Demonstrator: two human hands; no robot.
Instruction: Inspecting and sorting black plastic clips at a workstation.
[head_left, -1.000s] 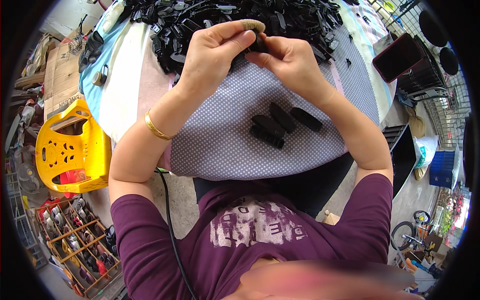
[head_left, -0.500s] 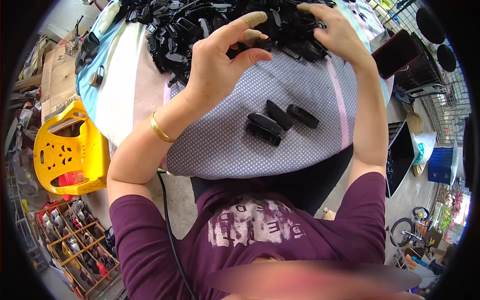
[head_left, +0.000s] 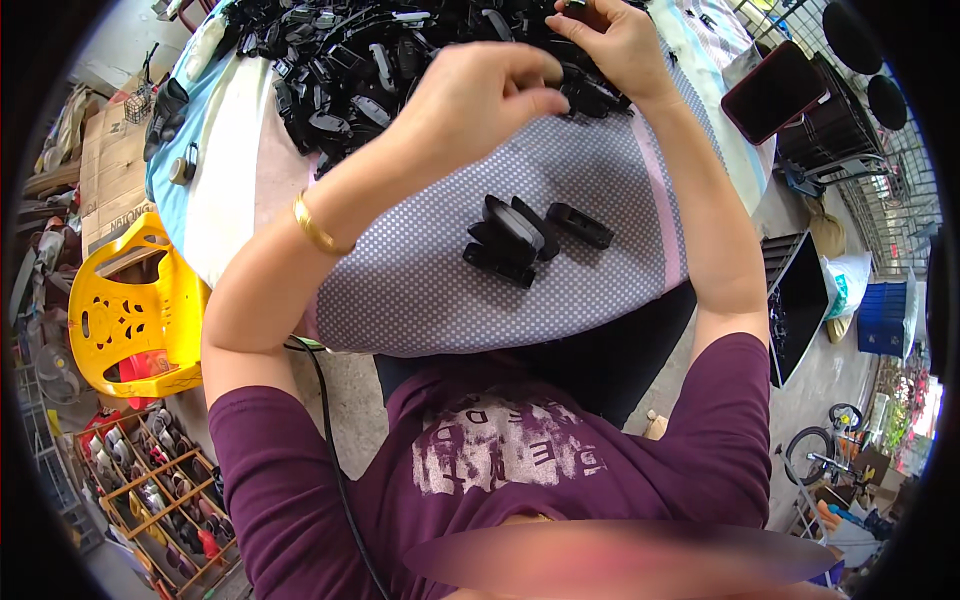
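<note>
Five black pieces (head_left: 514, 221) now cluster on the cloth-covered counter (head_left: 420, 315), one more than half a second ago. The right hand (head_left: 612, 42), over the black heap (head_left: 345, 80), pinches a small dark piece (head_left: 575, 9); whether the left hand's (head_left: 490, 95) curled grip holds anything, I can't tell.

Both forearms (head_left: 705, 180) stretched forward, left hand (head_left: 480, 100) half-curled, thumb (head_left: 540, 103) apart, right hand (head_left: 622, 48) farther forward

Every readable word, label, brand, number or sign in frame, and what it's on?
Purple shirt: large pale letters, partly broken up; wording withheld.
Cardboard: dark printed letters; wording withheld.
White bag: teal print, too small to read.
Loose black pieces: no readable marks.
</note>
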